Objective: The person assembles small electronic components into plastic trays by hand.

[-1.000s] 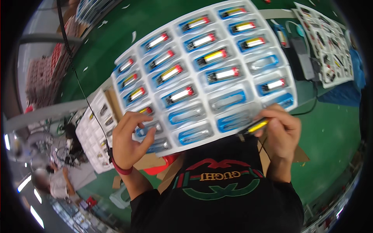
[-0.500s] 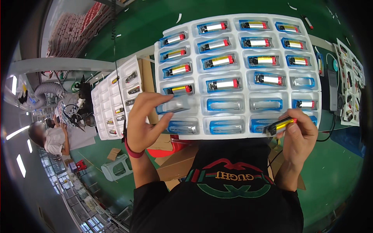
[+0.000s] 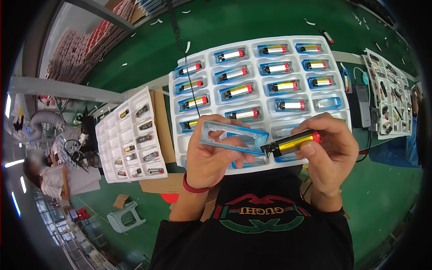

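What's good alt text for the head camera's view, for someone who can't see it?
A person's left-hand grip holds a blue-tinted case; the right-hand grip holds a yellow-and-black part with a red end. Behind, a white tray carries rows of similar cased parts.

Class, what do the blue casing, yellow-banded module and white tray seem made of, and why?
Blue casing: probably glossy plastic; its tinted walls look translucent.
Yellow-banded module: shiny wrap, perhaps film or foil, by its sheen; the smooth red end may be plastic or silicone.
White tray: likely thin, satin moulded plastic, as its rounded pockets seem one sheet.
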Available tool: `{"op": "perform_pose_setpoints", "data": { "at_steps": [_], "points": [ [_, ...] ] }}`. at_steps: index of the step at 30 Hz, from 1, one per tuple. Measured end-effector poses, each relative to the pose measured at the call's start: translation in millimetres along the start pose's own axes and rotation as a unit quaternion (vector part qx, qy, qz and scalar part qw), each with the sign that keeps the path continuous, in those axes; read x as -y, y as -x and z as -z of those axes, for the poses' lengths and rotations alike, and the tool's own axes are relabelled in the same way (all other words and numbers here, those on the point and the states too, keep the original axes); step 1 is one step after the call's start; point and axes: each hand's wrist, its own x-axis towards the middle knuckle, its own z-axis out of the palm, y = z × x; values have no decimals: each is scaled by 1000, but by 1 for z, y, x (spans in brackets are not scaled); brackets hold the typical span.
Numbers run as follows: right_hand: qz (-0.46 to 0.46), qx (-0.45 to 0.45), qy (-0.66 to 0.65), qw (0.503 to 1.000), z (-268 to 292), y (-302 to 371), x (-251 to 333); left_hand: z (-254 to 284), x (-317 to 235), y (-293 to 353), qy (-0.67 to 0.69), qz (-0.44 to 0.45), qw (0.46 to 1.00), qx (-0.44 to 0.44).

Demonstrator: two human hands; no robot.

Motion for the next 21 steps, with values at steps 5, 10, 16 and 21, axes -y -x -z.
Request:
{"op": "perform_pose_setpoints", "data": {
  "at_steps": [5, 10, 16, 21],
  "points": [
    [-48, -19, -39, 998, 2, 2, -12, -14, 4, -6, 101, 23, 995, 11],
    [-44, 3, -54, 998, 5, 5, -14, -17, 2, -1, -11, 76, 992, -103],
    [-56, -49, -69, 995, 11, 6, 2, -18, -3, -5, 110, 117, 987, -2],
    [-24, -85, 31, 996, -3, -3, 0, -20, 1, -15, -311, -92, 945, -34]
  ]
}}
